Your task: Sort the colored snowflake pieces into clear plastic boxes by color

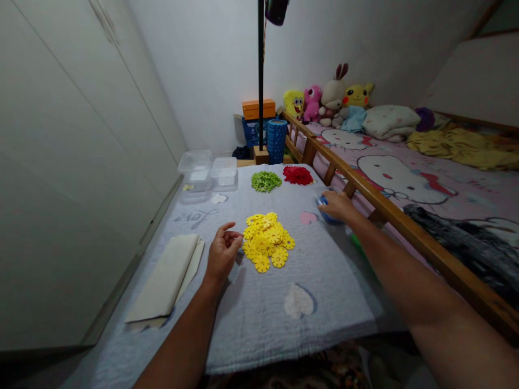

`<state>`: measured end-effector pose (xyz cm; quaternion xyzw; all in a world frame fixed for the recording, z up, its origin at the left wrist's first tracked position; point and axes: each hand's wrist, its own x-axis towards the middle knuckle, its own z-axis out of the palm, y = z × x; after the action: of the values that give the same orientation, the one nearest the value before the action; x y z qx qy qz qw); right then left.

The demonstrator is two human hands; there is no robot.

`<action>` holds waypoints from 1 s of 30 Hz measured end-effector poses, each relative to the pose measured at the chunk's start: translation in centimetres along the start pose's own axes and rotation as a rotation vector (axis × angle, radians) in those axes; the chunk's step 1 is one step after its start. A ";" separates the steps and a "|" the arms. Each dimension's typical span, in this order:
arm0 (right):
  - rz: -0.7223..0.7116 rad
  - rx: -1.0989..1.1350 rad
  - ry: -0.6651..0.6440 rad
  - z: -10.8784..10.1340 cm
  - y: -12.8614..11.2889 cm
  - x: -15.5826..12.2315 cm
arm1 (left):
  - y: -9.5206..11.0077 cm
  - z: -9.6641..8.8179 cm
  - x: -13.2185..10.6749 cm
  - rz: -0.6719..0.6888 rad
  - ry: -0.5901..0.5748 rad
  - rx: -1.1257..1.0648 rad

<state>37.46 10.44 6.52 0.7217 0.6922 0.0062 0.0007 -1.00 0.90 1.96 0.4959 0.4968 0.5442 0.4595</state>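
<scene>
Gripping blue discs (pixel 327 218), two o'clock of yellow discs (pixel 267 240), in right fingers (pixel 332 201); left fingers (pixel 231 236) slack at nine o'clock. Judged light, stiff: pinch rims.

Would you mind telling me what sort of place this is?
Probably a home bedroom: a wooden-railed bed with a cartoon sheet, plush toys at its head, and a wardrobe on the left.

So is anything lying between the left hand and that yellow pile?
Nothing visible does. The left hand sits right at the left edge of the yellow pile, its fingertips about touching it, on bare blanket.
</scene>
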 end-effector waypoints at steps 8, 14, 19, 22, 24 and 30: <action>0.033 -0.016 0.009 0.1 2.9 -0.4 | 0.0 0.0 0.2 -0.014 -0.003 -0.004; 0.031 0.034 0.021 -0.7 3.6 -1.6 | -0.5 -0.1 0.2 -0.001 -0.021 0.011; 0.050 0.013 -0.012 -1.1 3.3 -2.0 | -0.6 -0.2 0.3 0.006 -0.021 0.012; 0.064 -0.013 -0.025 -1.2 3.1 -2.0 | -0.6 -0.3 0.3 0.008 -0.023 0.022; 0.066 -0.022 -0.019 -1.1 3.2 -2.0 | -0.5 -0.3 0.2 0.007 -0.018 0.027; 0.062 -0.032 0.009 -0.5 3.5 -2.2 | -0.4 -0.1 0.3 0.001 -0.011 0.025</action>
<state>40.91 8.10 7.02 0.7425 0.6694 0.0205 0.0091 -1.14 1.18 1.57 0.5050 0.5008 0.5354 0.4556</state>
